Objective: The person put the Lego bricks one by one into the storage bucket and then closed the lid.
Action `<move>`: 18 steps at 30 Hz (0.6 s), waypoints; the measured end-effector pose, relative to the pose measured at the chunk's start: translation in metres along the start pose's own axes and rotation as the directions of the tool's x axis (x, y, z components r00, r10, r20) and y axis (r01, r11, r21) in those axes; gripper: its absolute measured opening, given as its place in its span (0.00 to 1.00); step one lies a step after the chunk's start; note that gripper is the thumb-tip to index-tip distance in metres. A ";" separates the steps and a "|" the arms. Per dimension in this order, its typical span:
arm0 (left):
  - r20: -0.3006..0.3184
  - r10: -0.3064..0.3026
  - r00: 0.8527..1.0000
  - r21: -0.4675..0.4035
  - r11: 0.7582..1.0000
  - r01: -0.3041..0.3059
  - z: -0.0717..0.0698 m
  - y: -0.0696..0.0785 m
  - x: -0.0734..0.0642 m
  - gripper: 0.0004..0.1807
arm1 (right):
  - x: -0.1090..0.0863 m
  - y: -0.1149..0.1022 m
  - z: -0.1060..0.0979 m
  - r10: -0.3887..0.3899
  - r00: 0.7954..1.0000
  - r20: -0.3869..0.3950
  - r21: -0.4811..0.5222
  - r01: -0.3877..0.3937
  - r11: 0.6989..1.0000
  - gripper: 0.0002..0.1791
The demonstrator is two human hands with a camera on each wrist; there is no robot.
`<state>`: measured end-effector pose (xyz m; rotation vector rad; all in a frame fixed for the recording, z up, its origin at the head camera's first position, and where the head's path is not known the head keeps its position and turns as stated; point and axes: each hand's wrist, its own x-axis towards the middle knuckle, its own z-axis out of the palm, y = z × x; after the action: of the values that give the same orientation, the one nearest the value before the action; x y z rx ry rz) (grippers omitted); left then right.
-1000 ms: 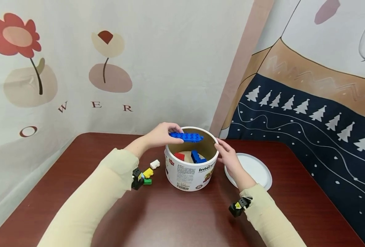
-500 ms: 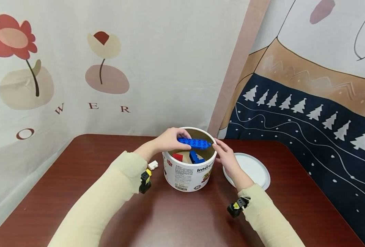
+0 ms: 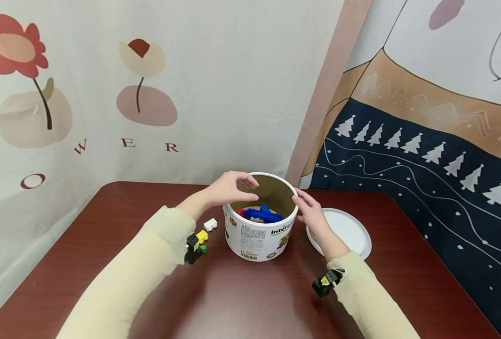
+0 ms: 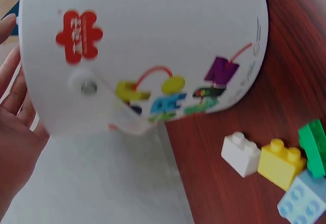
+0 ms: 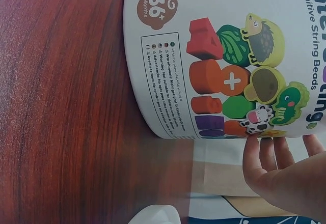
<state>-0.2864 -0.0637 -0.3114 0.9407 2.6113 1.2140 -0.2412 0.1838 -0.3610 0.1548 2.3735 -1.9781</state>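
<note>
A white round tub [image 3: 250,240] with printed sides stands upright near the back of the table. Over its left rim my left hand [image 3: 229,189] hovers, fingers and thumb spread apart and holding nothing. Below that hand, inside the tub, lie a long blue building block [image 3: 264,215], another blue piece behind it and a bit of red [image 3: 240,213]. My right hand [image 3: 314,216] holds the tub's right rim; in the right wrist view its fingers [image 5: 268,152] rest against the printed wall, the thumb not clearly visible.
Left of the tub sit small blocks: a white one [image 4: 241,154], a yellow one [image 4: 281,164], a green one [image 4: 315,147] and a light blue one [image 4: 304,198]. A white lid [image 3: 346,231] lies flat to the right. Printed cloth [image 3: 233,84] hangs behind the table.
The long blue block has gone from my left hand into the tub, and the fingers have parted. The left hand came over the tub, then drew back slightly left. My right hand stayed at the rim.
</note>
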 end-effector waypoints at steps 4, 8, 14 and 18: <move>-0.063 -0.021 0.998 -0.025 1.000 0.019 -0.013 -0.007 -0.012 0.18 | 0.001 -0.001 -0.001 0.000 1.000 0.000 0.008 0.000 1.000 0.25; -0.138 -0.051 0.989 -0.064 0.997 0.043 -0.025 -0.019 -0.027 0.18 | 0.001 -0.001 -0.002 -0.002 1.000 0.004 0.008 0.002 1.000 0.26; -0.211 -0.100 0.972 -0.061 0.994 0.089 -0.036 -0.045 -0.052 0.19 | 0.001 -0.001 -0.002 0.008 1.000 0.000 0.011 -0.008 1.000 0.26; -0.234 -0.157 0.959 -0.048 0.988 0.150 -0.038 -0.068 -0.072 0.21 | 0.002 0.000 -0.001 0.012 1.000 0.006 0.013 -0.012 1.000 0.26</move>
<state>-0.2752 -0.1634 -0.3454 0.6064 2.7744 1.3973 -0.2428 0.1848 -0.3607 0.1630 2.3505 -1.9870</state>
